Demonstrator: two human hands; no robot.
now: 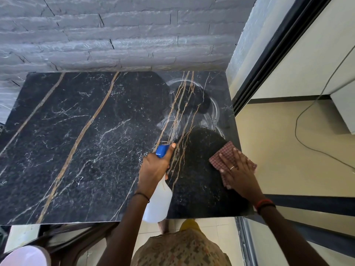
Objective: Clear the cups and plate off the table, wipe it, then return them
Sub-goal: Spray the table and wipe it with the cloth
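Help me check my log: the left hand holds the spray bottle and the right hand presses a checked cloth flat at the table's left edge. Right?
Wrong edge: the head view shows the right hand pressing the checked cloth flat at the table's right edge. The left hand does hold the spray bottle.
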